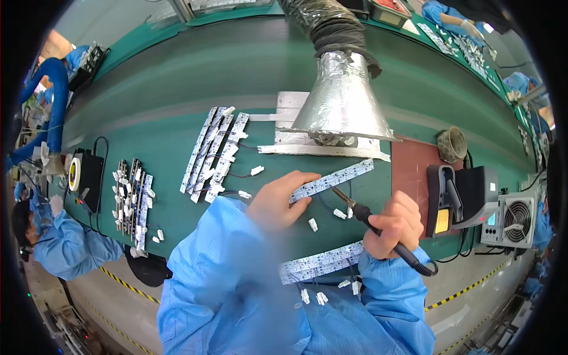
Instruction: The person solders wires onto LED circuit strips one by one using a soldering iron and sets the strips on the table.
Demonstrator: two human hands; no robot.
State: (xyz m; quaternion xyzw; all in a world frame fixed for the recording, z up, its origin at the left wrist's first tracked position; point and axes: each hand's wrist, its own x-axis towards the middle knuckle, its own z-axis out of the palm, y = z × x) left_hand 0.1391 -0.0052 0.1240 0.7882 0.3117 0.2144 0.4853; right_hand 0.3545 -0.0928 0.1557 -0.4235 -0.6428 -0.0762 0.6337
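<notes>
My left hand (pixel 279 200) pinches one end of a narrow white circuit board strip (pixel 334 180) between thumb and fingers. The strip slants up to the right over the green mat. In my closed right hand (pixel 395 226) is a soldering iron (pixel 362 213), its tip pointing up-left, close to the strip's lower edge; contact cannot be made out. Thin wires with white connectors (pixel 339 213) hang below the strip, and a loose-looking white connector (pixel 313 225) lies beside them. More strips (pixel 322 262) with wired connectors lie close to my body, between my forearms.
A metal fume hood (pixel 349 100) stands beyond the strip. Wired strips (pixel 214 155) lie left of it, with another bundle (pixel 133 201) farther left. At right are a soldering iron stand (pixel 441 198), a round pot (pixel 451 144) and a unit with a fan (pixel 516 219). Co-workers sit around.
</notes>
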